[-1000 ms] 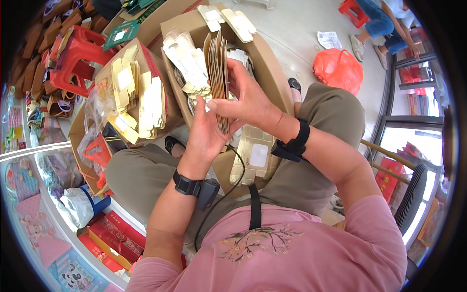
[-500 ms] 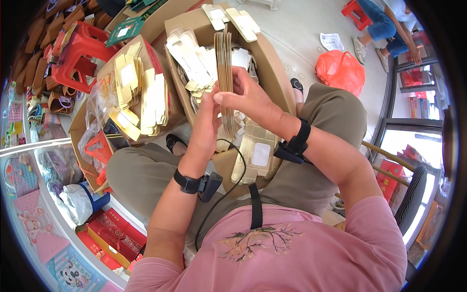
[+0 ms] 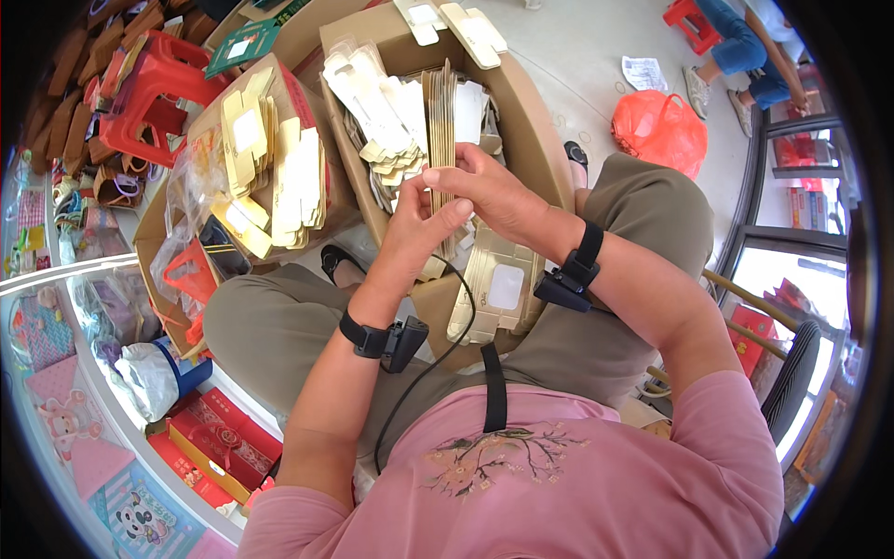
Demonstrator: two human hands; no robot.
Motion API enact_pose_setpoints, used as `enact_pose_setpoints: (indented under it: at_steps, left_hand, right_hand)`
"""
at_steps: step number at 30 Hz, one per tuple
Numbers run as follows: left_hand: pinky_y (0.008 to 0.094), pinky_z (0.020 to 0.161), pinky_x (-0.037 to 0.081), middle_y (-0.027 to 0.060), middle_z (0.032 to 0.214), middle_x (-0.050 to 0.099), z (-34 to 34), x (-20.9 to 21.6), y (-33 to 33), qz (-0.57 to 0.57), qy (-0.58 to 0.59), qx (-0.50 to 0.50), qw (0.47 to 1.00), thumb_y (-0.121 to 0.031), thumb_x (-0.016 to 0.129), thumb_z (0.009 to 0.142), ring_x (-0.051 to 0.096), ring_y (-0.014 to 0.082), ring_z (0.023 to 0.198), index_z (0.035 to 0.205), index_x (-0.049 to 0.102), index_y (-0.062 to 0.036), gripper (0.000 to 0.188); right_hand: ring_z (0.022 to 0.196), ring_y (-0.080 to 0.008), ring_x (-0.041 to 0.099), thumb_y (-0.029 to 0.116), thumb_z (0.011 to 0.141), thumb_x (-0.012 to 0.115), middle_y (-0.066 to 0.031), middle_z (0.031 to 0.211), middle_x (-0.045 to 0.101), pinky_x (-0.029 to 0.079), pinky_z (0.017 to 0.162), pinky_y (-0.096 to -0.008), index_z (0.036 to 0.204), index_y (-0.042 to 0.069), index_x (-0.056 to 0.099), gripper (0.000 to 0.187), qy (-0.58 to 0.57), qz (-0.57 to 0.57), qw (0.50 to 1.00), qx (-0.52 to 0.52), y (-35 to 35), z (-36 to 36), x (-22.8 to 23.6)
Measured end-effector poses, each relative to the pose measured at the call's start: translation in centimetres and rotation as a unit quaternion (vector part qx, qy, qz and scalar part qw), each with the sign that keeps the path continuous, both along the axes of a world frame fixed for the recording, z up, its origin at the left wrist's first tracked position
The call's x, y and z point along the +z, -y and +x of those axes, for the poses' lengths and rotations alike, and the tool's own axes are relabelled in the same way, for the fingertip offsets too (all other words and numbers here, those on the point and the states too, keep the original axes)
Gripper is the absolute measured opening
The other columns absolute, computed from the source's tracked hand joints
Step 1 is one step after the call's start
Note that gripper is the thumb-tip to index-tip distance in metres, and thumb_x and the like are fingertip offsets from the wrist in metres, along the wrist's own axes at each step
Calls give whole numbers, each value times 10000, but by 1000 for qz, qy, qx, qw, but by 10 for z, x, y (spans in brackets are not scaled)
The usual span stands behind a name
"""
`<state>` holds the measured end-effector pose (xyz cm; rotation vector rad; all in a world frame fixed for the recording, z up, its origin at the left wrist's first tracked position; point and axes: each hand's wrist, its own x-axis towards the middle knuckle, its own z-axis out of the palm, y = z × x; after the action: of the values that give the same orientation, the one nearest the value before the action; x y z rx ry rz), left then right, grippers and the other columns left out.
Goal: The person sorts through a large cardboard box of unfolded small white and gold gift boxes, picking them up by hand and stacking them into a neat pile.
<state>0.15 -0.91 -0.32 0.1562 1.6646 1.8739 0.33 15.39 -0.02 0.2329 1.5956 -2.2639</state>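
A thin stack of flattened gold cartons [image 3: 440, 116] stands upright and edge-on between my hands. My right hand [image 3: 492, 194] grips it from the right, thumb across the near edges and fingers behind. My left hand [image 3: 412, 224] closes on its left side, the thumb reaching over the lower part; its other fingers are partly hidden. Under and beyond the hands, an open cardboard box [image 3: 533, 119] holds many loose flat cartons [image 3: 374, 104]. Below the stack, near my lap, lies a flat gold carton [image 3: 495, 279] with a pale window.
On another box to the left lie piles of flat gold cartons [image 3: 296, 191]. Beyond it stands a red plastic stool [image 3: 154, 93]. An orange plastic bag [image 3: 659, 135] sits on the floor at right, near another person's legs [image 3: 731, 47]. A black cable [image 3: 419, 384] crosses my lap.
The carton stack has come slightly lower and its edges are fanned a little more at the top. My left thumb has moved onto the stack, and my hands are closer together.
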Motion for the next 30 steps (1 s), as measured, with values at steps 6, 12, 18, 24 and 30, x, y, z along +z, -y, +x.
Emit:
enact_pose_setpoints:
  at_steps: [6,12,18,24,30]
  left_hand:
    - [298,985,418,103,1236,509,4,-8,2,45,39,13,998,-396,764,855,491,161,1157,1359,381,33,765]
    - [312,951,443,63,1239,519,5,-15,5,28,43,-18,999,-499,709,867,533,141,1079,1431,363,-31,811]
    - [317,1014,390,97,1269,492,6,-14,4,63,52,-4,997,-424,731,876,483,157,1156,1368,380,43,764]
    - [313,1015,388,103,1266,494,7,-12,5,51,58,-7,997,-431,730,876,483,159,1157,1366,378,47,769]
    - [308,962,431,55,1245,512,7,-15,6,19,45,-17,999,-520,708,864,525,138,1096,1441,357,-43,826]
  right_hand:
    - [1046,-178,555,429,811,772,-121,1129,534,472,906,-312,1291,-72,410,783,-15,-29,999,2,-6,-7,-15]
    - [1064,-202,562,447,823,764,-141,1130,531,477,925,-333,1312,-64,396,797,-6,-33,999,-3,-11,-8,-7]
    - [1198,-173,518,402,896,699,-129,1298,502,412,1064,-338,1397,-61,366,758,4,-29,999,13,-13,-7,-7]
    - [1190,-159,516,374,902,688,-112,1270,520,417,1052,-337,1385,-56,385,713,1,-37,999,19,-12,-8,-5]
    - [1163,-142,523,346,909,671,-92,1253,528,424,1027,-324,1363,-43,407,653,14,-21,1000,8,-12,-8,-9]
